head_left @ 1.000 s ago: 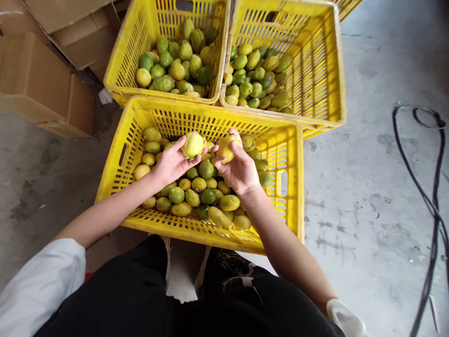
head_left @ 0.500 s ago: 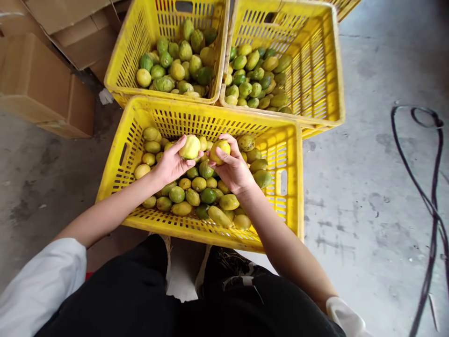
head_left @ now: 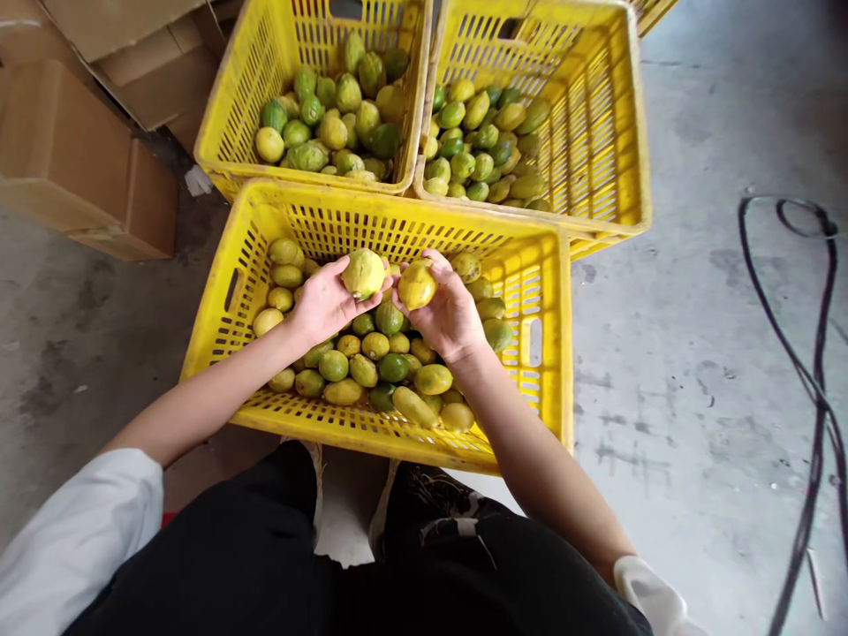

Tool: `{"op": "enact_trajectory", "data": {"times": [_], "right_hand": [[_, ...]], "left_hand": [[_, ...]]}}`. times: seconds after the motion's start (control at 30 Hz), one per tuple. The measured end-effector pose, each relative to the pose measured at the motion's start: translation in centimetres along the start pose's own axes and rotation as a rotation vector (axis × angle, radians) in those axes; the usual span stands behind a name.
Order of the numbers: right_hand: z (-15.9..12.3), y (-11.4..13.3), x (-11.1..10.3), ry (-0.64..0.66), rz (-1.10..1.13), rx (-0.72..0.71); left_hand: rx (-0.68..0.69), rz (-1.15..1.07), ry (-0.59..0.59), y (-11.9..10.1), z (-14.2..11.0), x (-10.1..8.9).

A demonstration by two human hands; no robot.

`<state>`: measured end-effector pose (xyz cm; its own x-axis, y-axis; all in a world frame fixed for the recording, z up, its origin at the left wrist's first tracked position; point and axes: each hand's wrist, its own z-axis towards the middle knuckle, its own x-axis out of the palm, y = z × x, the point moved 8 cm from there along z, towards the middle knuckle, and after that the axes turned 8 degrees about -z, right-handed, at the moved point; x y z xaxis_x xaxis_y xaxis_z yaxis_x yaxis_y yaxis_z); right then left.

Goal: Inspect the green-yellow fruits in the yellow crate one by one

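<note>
The left grip (head_left: pixel 331 300) holds a pale yellow-green fruit (head_left: pixel 363 274), its thumb at one side and its fingers curled beneath and round the other. The right grip (head_left: pixel 454 314) holds a rounder yellow fruit (head_left: pixel 417 283) in bent fingers, beside the first and slightly apart from it. Half a second earlier, the right thumb lay across the face of the yellow fruit; now it is off, and that face shows more fully. The fruit in the left grip has turned, showing more green at its lower end, and sits a little closer to the other. The crates and the fruit in them look unchanged.

Directly below both grips is the near yellow crate (head_left: pixel 563 353), with loose green and yellow fruit (head_left: pixel 376 346) over its bottom. Beyond the grips, two more yellow crates stand side by side: the far left crate (head_left: pixel 242 106) and the far right crate (head_left: pixel 602 124), each partly filled with similar fruit.

Farther out to the left of the grips are brown cardboard boxes (head_left: pixel 79 150), with a white scrap (head_left: pixel 197 181) near them. The grey, stained floor (head_left: pixel 662 353) spreads to the right, where a looped black cable (head_left: pixel 818 389) lies well apart from the grips.
</note>
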<state>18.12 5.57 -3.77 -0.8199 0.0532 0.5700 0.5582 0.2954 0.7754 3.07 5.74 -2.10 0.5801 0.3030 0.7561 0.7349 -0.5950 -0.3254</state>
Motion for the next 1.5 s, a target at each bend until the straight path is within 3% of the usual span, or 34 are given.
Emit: {"op": "enact_trajectory", "data": {"times": [0.53,0.9,1.5], "right_hand": [[-0.9,1.0,1.4,0.002,-0.188,-0.169],[-0.1,0.6,1.0,0.058,0.022,-0.024],[-0.3,0.5,0.8,-0.006,-0.241,-0.06]], "left_hand": [[0.023,0.05,-0.008,0.6,0.6,-0.7],[0.037,0.056,-0.053,0.0,0.4,-0.6],[0.0,0.047,-0.043,0.6,0.7,-1.1]]}}
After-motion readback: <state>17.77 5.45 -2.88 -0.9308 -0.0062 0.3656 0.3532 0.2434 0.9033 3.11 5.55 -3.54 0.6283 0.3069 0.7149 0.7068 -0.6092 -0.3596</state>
